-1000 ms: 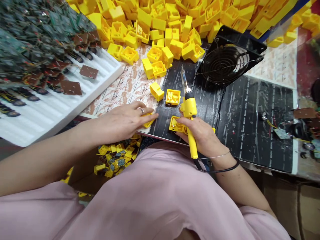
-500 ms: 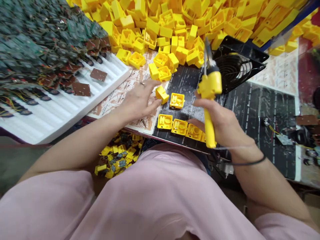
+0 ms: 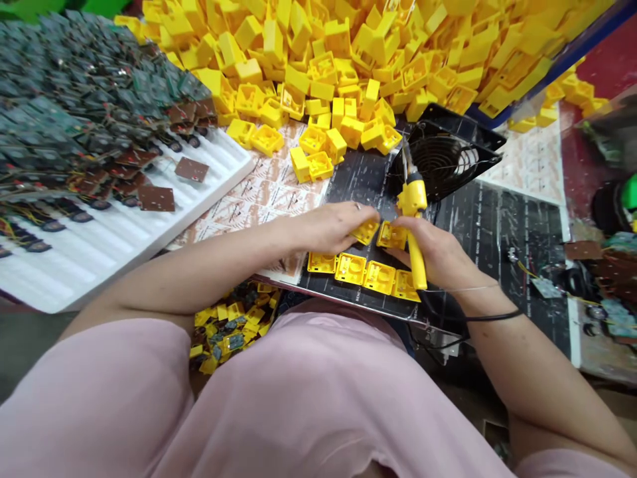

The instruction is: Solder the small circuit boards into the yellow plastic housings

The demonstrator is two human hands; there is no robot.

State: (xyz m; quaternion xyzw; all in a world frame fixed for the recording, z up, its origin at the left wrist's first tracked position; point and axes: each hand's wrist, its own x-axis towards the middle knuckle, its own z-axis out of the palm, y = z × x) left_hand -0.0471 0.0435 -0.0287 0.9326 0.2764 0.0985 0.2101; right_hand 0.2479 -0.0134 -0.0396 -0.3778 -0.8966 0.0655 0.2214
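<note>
My left hand (image 3: 331, 227) is closed on a small open yellow plastic case (image 3: 367, 232), held just above the black mat or on it; I cannot tell which. In my right hand (image 3: 434, 245) is a yellow soldering gun (image 3: 417, 255), its thin metal tip pointing up and away from me. The fingers of that hand also reach a second yellow case (image 3: 391, 234), right of the first. Nearer me, several yellow cases (image 3: 350, 269) stand in a row along the table edge, open side up, with small metal parts inside.
Yellow cases (image 3: 298, 73) are heaped at the back. A black fan (image 3: 450, 153) stands behind my right hand. Left lies a white foam tray (image 3: 199, 192) loaded with wired circuit boards (image 3: 74, 99). Below the table edge is a pile of yellow parts (image 3: 233, 325). Loose boards (image 3: 547, 287) lie right.
My left hand has moved right and towards me, bringing the yellow case beside the second one. My right hand, still holding the soldering gun, has come down to that second case.
</note>
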